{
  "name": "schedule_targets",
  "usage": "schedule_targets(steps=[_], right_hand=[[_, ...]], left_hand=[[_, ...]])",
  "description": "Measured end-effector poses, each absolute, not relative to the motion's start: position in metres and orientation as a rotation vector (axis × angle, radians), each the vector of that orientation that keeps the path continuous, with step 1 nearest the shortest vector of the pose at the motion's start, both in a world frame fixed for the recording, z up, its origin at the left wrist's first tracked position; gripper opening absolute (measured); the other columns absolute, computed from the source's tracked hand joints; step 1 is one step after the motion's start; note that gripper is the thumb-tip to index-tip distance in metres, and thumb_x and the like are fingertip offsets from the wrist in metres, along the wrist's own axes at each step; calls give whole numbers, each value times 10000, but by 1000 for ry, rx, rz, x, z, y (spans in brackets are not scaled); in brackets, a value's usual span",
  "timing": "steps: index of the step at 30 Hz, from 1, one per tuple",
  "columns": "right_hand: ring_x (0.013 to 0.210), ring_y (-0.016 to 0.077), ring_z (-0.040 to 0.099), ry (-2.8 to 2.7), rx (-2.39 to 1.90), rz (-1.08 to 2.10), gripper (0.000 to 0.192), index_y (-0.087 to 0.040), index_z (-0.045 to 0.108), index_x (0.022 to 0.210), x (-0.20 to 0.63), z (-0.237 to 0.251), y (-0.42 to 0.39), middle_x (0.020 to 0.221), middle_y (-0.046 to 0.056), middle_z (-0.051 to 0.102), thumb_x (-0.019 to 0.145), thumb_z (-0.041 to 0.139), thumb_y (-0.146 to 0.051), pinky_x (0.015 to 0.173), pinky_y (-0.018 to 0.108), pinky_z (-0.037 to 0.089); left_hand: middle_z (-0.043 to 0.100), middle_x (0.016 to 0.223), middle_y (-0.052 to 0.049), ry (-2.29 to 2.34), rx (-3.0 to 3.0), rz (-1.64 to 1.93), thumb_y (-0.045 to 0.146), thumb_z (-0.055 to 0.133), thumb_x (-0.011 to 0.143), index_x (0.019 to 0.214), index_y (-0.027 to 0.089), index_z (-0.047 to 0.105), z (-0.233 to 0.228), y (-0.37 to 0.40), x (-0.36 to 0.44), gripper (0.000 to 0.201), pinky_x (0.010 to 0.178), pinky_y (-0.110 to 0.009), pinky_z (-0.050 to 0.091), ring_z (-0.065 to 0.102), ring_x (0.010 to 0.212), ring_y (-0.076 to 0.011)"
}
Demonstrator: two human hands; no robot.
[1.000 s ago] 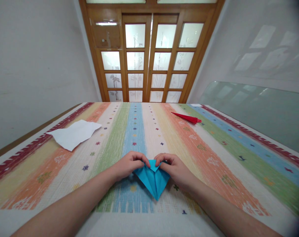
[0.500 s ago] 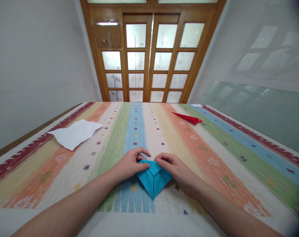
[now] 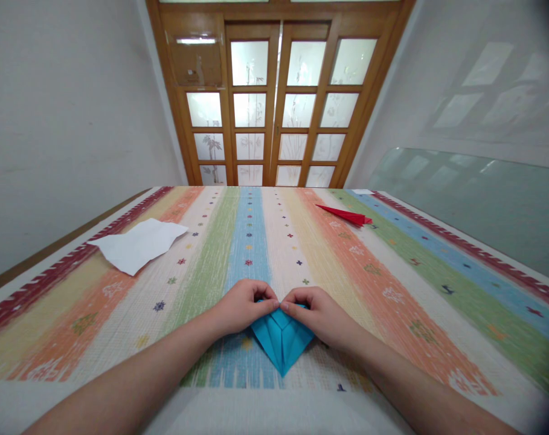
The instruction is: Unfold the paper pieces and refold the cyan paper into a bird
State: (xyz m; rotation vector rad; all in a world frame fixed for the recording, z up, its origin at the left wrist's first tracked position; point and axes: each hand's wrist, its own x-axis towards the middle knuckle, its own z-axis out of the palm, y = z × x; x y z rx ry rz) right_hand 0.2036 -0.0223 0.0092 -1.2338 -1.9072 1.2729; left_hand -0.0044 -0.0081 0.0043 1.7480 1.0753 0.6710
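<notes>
A folded blue paper (image 3: 281, 343), pointed toward me, lies on the striped cloth (image 3: 392, 284) near the table's front edge. My left hand (image 3: 240, 307) pinches its upper left corner with curled fingers. My right hand (image 3: 317, 314) pinches the upper right corner. The fingertips of both hands meet over the top middle of the paper and hide its far edge.
A crumpled white sheet (image 3: 137, 245) lies at the left of the table. A folded red paper (image 3: 344, 215) rests far right of centre. A glass pane (image 3: 473, 199) leans along the right wall. Wooden glazed doors (image 3: 274, 103) stand behind the table.
My left fingers, lifted apart half a second ago, have closed down onto the blue paper. Both hands have drawn together over its top.
</notes>
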Motion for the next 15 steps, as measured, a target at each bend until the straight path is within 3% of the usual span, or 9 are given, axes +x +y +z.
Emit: schedule_targets(steps=[15], right_hand=[[513,106,435,-1787,-1330,1369,367,-189,522,700,212,5,-16,607,-38,420,878,614,-497,440,215,323]], left_hand=[[470,571,41,1144,1546,664,511,708,725,653,167,567,2,2,-11,379,509,-241,258,380,532,-104]])
